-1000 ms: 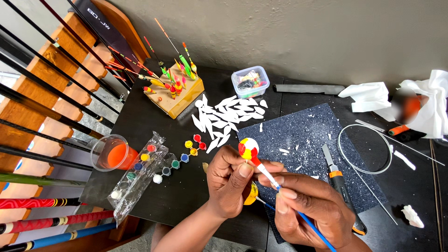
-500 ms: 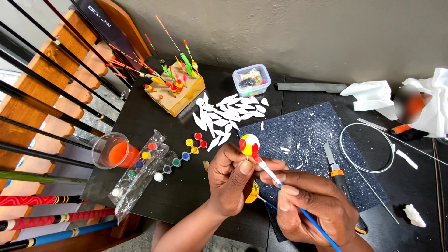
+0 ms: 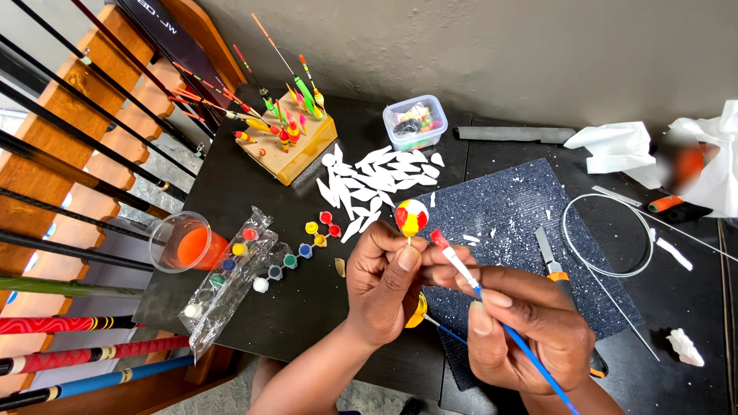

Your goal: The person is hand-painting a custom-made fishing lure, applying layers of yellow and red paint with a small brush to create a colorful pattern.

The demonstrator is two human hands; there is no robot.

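Note:
My left hand (image 3: 384, 284) pinches the thin stem of a small round float (image 3: 411, 217) painted red, yellow and white, holding it upright over the table. My right hand (image 3: 526, 330) grips a blue-handled paintbrush (image 3: 492, 311) whose red-tipped bristles sit just right of and below the float, not touching it. Both hands rest against each other above the dark blue mat (image 3: 523, 223). A yellow object shows partly under my left hand.
Small paint pots (image 3: 288, 253) and a plastic wrapper lie left of my hands, beside a cup of orange liquid (image 3: 184, 242). White foam cut-outs (image 3: 377, 180), a wooden block of painted floats (image 3: 288, 142), a plastic box (image 3: 415, 123), a craft knife (image 3: 550, 257), wire loop (image 3: 607, 234) and tissue surround the mat. Rods lean at left.
The brush tip has pulled away from the float, down and to the right. The float stays held in my left hand, turned slightly.

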